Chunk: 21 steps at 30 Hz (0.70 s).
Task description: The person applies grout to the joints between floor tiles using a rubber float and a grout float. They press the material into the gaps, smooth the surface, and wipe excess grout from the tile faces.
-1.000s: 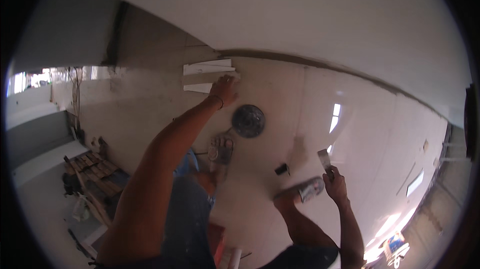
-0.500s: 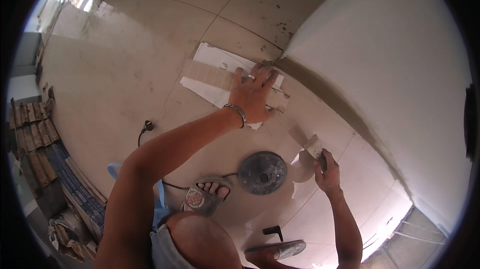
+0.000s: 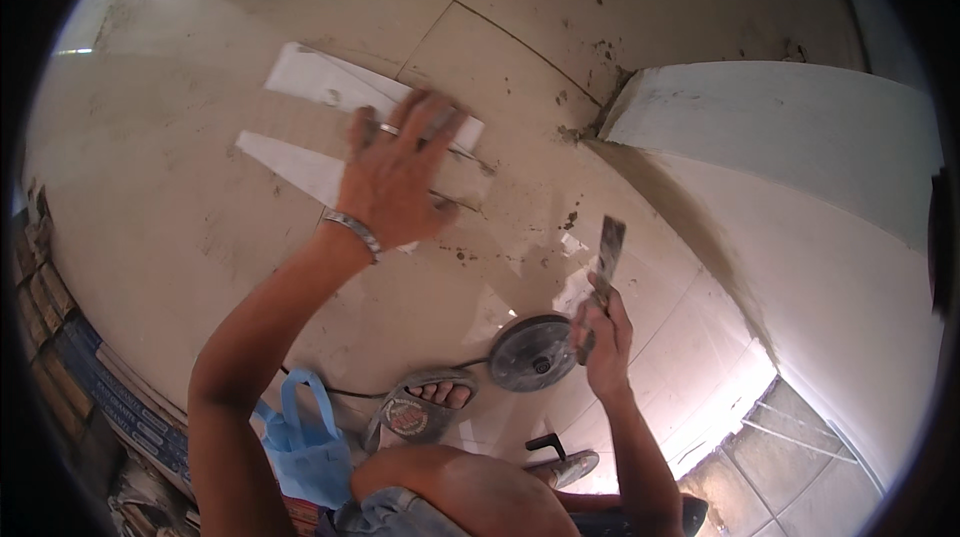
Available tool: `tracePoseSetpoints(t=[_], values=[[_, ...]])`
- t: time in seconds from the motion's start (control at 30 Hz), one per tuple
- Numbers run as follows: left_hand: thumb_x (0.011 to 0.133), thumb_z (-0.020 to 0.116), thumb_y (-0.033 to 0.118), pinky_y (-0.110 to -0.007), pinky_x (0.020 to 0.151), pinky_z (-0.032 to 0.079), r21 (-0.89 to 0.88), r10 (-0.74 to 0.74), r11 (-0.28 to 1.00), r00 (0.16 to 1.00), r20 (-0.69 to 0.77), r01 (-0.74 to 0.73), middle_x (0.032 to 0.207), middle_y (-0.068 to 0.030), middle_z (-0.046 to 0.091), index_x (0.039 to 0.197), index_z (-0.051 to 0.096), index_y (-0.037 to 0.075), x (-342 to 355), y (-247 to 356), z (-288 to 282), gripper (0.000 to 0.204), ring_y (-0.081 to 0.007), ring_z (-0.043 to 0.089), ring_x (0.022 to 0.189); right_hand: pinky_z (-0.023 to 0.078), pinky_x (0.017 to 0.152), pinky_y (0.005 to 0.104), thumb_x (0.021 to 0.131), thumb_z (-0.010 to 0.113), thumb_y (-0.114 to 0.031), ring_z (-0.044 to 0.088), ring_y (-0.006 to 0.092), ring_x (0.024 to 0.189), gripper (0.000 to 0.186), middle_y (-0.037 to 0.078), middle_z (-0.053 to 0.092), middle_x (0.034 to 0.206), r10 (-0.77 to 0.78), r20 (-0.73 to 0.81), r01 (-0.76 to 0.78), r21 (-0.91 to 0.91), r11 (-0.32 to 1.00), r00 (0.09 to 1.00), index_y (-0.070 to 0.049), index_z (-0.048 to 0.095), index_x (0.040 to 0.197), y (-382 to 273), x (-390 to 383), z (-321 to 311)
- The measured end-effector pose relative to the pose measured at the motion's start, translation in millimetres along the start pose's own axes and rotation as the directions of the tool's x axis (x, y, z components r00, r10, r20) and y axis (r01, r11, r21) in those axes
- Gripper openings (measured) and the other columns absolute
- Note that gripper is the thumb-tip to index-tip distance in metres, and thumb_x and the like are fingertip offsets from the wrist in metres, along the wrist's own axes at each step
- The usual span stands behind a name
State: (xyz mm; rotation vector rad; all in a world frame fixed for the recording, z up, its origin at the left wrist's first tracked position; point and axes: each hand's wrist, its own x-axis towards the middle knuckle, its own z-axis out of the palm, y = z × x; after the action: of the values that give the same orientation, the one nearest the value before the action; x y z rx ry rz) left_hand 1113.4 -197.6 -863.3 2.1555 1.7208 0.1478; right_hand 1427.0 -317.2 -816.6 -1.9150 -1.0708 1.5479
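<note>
LH [image 3: 395,177] over strips [image 3: 320,82] (RH [image 3: 605,342]: scraper [image 3: 611,242])

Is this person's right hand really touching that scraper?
Touching. The head view shows the right hand wrapped around the scraper, whose blade sticks out beyond the grip.

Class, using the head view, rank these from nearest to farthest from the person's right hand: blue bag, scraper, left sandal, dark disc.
1. Scraper: held in the right hand.
2. Dark disc: on the floor, just left.
3. Left sandal: left of the disc.
4. Blue bag: farthest left.
</note>
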Motion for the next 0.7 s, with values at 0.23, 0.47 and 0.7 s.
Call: tracePoseSetpoints(t=[0.23, 0.47, 0.7], values=[[0.083, 0.080, 0.036, -0.052, 0.115, 0.033, -0.148, -0.051, 0.989, 0.898, -0.436, -0.016, 0.138, -0.0086, 0.062, 0.138, 0.060, 0.014, 9, -109, -54, 0.063, -0.0246, 0.054, 0.133, 0.043, 0.043, 0.0246, 0.107, 0.038, -0.020, 0.051, 0.0100, 0.063, 0.044, 0.006, 0.051, 0.085, -0.107, -0.192, 0.151, 0.234, 0.960, 0.976, 0.002, 0.043, 0.144, -67, 45, 73], [0.094, 0.050, 0.069, -0.055, 0.115, 0.034, 0.043, -0.589, 0.511, 0.386, -0.710, 0.859, 0.152, -0.0131, 0.052, 0.148, 0.053, 0.026, -24, -410, -26, 0.069, -0.0334, 0.047, 0.142, 0.042, 0.042, 0.0244, 0.106, 0.040, -0.022, 0.051, 0.0091, 0.063, 0.044, 0.004, 0.052, 0.087, -0.089, -0.317, 0.156, 0.193, 0.969, 0.944, -0.001, 0.045, 0.144, -75, 62, 95], [0.092, 0.047, 0.070, -0.053, 0.115, 0.035, -0.068, -0.705, 0.512, 0.374, -0.602, 0.857, 0.152, -0.0139, 0.052, 0.146, 0.055, 0.027, -7, -383, -32, 0.070, -0.0355, 0.050, 0.139, 0.042, 0.043, 0.0248, 0.108, 0.039, -0.023, 0.052, 0.0109, 0.063, 0.041, 0.004, 0.052, 0.089, -0.004, -0.387, 0.102, 0.234, 0.967, 0.922, -0.003, 0.047, 0.143, -65, 74, 101]])
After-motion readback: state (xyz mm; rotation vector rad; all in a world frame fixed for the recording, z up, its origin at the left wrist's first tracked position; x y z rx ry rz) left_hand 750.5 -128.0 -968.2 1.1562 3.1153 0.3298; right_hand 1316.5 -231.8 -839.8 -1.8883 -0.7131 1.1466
